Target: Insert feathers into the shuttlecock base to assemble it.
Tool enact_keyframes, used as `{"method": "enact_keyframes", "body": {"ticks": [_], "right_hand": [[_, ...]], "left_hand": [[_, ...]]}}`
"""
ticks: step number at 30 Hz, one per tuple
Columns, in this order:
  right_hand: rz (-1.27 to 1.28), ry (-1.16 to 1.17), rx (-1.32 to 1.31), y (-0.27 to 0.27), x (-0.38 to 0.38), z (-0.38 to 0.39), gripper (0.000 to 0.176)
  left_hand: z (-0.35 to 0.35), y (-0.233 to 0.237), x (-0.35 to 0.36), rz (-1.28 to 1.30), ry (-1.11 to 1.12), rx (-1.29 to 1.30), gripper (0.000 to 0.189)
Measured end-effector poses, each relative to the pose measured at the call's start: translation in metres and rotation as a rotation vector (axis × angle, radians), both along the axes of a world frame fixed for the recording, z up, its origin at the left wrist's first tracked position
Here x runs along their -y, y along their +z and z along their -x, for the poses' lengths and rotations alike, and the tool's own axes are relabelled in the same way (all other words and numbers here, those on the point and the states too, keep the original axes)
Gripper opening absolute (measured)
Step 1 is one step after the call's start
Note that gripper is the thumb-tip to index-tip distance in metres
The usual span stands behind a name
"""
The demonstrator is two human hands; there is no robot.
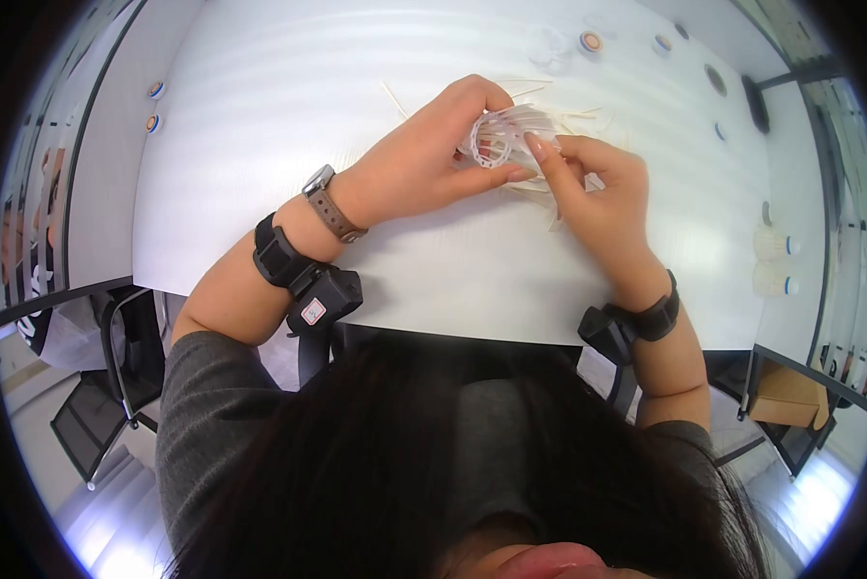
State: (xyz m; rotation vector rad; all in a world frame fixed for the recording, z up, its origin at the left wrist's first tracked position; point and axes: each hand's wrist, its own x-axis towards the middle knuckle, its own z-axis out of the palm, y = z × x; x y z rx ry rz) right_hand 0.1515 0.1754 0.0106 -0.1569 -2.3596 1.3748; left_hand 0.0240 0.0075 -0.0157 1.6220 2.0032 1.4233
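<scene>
Both hands meet over the far middle of the table around a translucent white ribbed plastic piece with an open toothed ring, like a shuttlecock skirt point(492, 141). My left hand point(433, 154) wraps it from the left, thumb below and fingers behind. On its right side, my right hand point(592, 179) pinches the ribbed wall between thumb and fingers; the fingertips are partly hidden. Thin pale sticks point(578, 115) lie scattered on the table behind and beneath the hands.
Two shuttlecocks point(773, 245) with blue bands rest at the table's right side. Small round corks stand at the left edge point(153, 124) and far side point(591, 41). Something clear point(552, 48) lies near the back. A cardboard box point(788, 394) is at lower right, beyond the white table point(433, 280).
</scene>
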Motion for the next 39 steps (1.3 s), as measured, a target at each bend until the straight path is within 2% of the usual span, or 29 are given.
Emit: {"method": "enact_keyframes", "body": {"ticks": [9, 11, 18, 27, 30, 39], "right_hand": [[0.246, 0.002, 0.197, 0.005, -0.001, -0.001, 0.022], [0.287, -0.022, 0.223, 0.005, 0.001, -0.001, 0.021], [0.317, -0.025, 0.262, 0.009, 0.003, -0.001, 0.026], [0.37, -0.022, 0.292, 0.009, 0.007, 0.0, 0.029], [0.373, -0.017, 0.296, 0.008, 0.008, 0.0, 0.028], [0.359, -0.006, 0.274, 0.003, 0.011, 0.003, 0.03]], "left_hand": [[0.002, 0.005, -0.001, -0.069, -0.003, -0.061, 0.044], [0.001, 0.007, 0.001, -0.015, -0.019, -0.046, 0.048], [-0.002, 0.009, 0.004, 0.093, 0.034, -0.143, 0.057], [-0.002, 0.007, 0.003, 0.033, 0.006, -0.126, 0.05], [0.001, 0.0, 0.0, -0.041, 0.011, -0.215, 0.049], [-0.001, 0.002, 0.004, 0.044, 0.021, -0.138, 0.05]]}}
